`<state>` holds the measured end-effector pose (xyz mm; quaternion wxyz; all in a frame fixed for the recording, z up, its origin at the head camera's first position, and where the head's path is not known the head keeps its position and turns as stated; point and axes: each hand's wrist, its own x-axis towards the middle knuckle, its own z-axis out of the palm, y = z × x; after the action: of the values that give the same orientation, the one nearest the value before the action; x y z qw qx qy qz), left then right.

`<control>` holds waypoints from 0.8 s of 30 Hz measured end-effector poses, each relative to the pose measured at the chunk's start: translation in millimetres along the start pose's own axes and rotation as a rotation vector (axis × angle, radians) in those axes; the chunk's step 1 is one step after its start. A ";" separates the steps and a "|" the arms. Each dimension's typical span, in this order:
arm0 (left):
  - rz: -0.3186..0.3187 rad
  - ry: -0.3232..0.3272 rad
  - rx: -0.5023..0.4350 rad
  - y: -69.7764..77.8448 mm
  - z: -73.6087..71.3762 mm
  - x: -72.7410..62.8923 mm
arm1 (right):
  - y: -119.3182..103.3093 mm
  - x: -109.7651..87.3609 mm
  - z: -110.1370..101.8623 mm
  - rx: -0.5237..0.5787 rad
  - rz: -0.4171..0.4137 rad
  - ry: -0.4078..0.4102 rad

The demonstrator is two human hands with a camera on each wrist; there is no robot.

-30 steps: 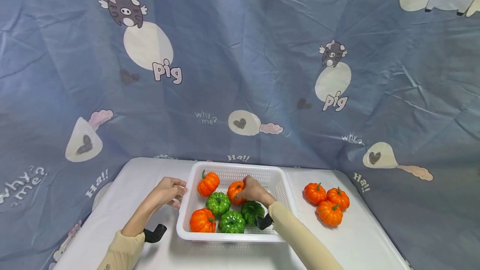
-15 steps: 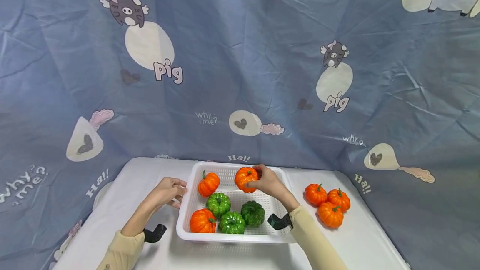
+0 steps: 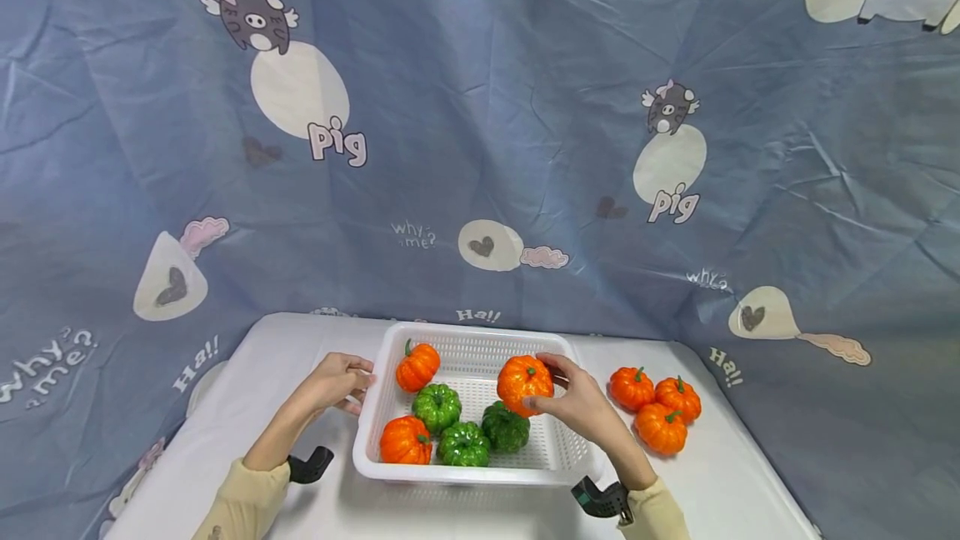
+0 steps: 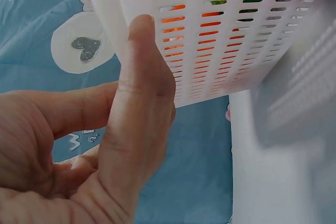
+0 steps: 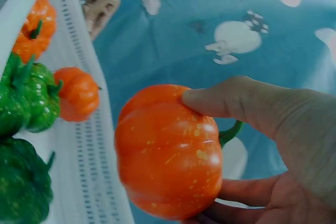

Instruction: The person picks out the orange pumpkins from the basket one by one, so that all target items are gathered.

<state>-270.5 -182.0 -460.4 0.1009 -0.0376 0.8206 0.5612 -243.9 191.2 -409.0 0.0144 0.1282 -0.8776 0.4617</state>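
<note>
In the head view my right hand [image 3: 581,398] grips a small orange pumpkin [image 3: 524,384] above the right half of a white plastic basket [image 3: 472,476]. The right wrist view shows the thumb on the upper side of this pumpkin [image 5: 170,153] and fingers beneath it, its green stem toward the palm. My left hand [image 3: 335,382] touches the basket's left wall from outside; in the left wrist view, a digit of the hand [image 4: 134,114] lies against the slotted wall [image 4: 189,40]. Inside the basket are two orange pumpkins, one being the front-left pumpkin [image 3: 406,440], and three green pumpkins [image 3: 463,444].
Three more orange pumpkins [image 3: 660,429] sit grouped on the white table [image 3: 720,473], right of the basket. A blue curtain [image 3: 420,148] printed with pigs hangs behind and at the sides. Each wrist wears a black device [image 3: 600,498].
My right hand has lifted the orange pumpkin from the basket floor and carried it rightward and nearer. The left hand stays at the basket's left side.
</note>
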 end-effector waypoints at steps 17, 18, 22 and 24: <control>0.014 -0.002 0.018 4.2 0.1 -4.2 | 55.2 -36.5 -112.1 -0.053 0.289 0.145; 0.015 -0.003 0.018 4.7 0.0 -4.3 | 61.5 -38.5 -121.5 -0.058 0.319 0.155; 0.014 -0.007 0.016 6.1 -1.1 -4.1 | 90.4 -46.8 -152.7 -0.055 0.451 0.216; 0.012 -0.009 0.016 6.2 -1.7 -3.9 | 106.6 -50.7 -163.9 -0.057 0.496 0.252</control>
<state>-268.0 -181.5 -453.3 0.1017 -0.0293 0.8247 0.5556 -235.6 393.0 -408.3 0.0136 -0.1496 -0.8860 0.4386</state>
